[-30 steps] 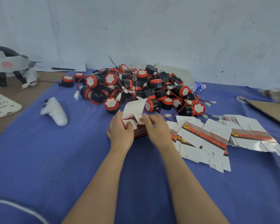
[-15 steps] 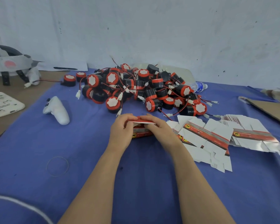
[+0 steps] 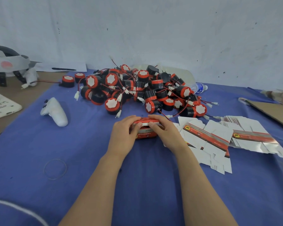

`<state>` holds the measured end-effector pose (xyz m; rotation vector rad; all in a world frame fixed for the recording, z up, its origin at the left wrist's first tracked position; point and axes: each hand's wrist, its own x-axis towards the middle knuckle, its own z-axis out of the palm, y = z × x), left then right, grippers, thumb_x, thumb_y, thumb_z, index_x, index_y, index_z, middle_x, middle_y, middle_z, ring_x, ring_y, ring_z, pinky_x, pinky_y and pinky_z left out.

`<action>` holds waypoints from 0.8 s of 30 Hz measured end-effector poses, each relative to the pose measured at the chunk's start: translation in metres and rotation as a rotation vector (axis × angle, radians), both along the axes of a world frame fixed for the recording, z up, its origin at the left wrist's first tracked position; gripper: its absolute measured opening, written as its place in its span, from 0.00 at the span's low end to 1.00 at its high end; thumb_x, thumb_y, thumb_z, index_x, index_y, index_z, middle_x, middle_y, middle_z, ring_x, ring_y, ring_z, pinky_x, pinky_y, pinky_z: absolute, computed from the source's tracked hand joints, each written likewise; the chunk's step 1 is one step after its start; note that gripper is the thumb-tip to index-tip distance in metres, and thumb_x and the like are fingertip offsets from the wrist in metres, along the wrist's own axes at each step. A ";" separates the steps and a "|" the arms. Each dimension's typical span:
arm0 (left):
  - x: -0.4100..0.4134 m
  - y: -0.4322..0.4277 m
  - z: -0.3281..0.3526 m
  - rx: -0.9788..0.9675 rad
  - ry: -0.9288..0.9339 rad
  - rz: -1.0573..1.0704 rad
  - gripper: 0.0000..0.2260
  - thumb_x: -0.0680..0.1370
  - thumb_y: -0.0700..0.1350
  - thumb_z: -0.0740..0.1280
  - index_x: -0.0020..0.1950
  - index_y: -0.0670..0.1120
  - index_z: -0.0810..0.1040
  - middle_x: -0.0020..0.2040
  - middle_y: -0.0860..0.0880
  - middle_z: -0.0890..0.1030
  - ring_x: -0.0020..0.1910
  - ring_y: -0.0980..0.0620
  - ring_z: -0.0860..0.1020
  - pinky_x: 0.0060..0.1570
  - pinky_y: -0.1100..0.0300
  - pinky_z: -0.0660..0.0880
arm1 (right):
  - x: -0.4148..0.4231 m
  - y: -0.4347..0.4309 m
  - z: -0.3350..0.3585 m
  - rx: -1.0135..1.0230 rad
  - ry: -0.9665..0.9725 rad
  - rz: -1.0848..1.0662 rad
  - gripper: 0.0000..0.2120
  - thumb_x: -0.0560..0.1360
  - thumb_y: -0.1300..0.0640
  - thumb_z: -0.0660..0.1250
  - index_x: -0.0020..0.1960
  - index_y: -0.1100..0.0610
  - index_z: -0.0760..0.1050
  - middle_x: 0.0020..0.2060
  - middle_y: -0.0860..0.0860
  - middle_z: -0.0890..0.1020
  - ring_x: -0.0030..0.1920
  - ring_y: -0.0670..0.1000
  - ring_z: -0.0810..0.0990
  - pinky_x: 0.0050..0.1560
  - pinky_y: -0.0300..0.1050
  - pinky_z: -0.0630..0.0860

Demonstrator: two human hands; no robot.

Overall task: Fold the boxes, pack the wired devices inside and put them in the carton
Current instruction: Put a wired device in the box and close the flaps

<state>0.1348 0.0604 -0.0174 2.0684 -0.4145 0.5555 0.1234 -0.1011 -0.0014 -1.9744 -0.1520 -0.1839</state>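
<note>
**Operator:** Where is the box?

**Inspector:** The small red-and-white cardboard box (image 3: 145,133) stands on the blue cloth (image 3: 88,160) directly in front of you. It sits between your hands, just short of the heap of black-and-red round wired devices (image 3: 137,90).

**Operator:** And the hands?

**Inspector:** Your left hand (image 3: 124,136) grips the box's left end, with the fingers curled over the top and the thumb on the white lid edge facing you. Your right hand (image 3: 167,134) grips the right end in like manner. Your fingers cover the lid, so I cannot tell whether it is fully tucked.

**Operator:** Contents?

**Inspector:** Hidden. I cannot tell whether a device is inside.

**Operator:** Surroundings?

**Inspector:**
- Flat white-and-red box blanks (image 3: 207,137) lie fanned out just right of your right hand.
- A brown cardboard panel (image 3: 274,111) lies at the far right edge.
- A white handheld controller (image 3: 57,111) lies well to your left.
- A thin rubber band ring (image 3: 55,159) lies on the cloth, nearer you on that side.
- A clear plastic bottle (image 3: 199,87) lies on its side behind the heap.
</note>
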 end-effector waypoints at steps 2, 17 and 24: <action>-0.001 -0.002 0.000 -0.040 0.022 -0.001 0.12 0.79 0.41 0.66 0.61 0.44 0.79 0.63 0.48 0.78 0.59 0.56 0.74 0.53 0.81 0.64 | 0.000 0.001 0.001 -0.009 0.002 0.005 0.10 0.79 0.54 0.63 0.58 0.42 0.74 0.53 0.39 0.78 0.53 0.40 0.77 0.50 0.30 0.75; -0.008 -0.019 0.010 -0.301 0.582 -0.010 0.21 0.84 0.46 0.53 0.76 0.44 0.57 0.72 0.44 0.68 0.67 0.47 0.70 0.64 0.53 0.70 | 0.007 0.028 -0.008 0.267 0.206 -0.210 0.21 0.82 0.58 0.54 0.75 0.55 0.62 0.70 0.51 0.69 0.62 0.46 0.69 0.58 0.40 0.66; -0.011 -0.020 0.013 -0.334 0.545 -0.024 0.19 0.83 0.42 0.54 0.75 0.48 0.60 0.66 0.50 0.70 0.57 0.53 0.70 0.53 0.60 0.68 | 0.002 0.033 -0.006 0.175 0.130 -0.251 0.23 0.81 0.62 0.54 0.75 0.55 0.60 0.71 0.51 0.67 0.63 0.46 0.68 0.58 0.37 0.65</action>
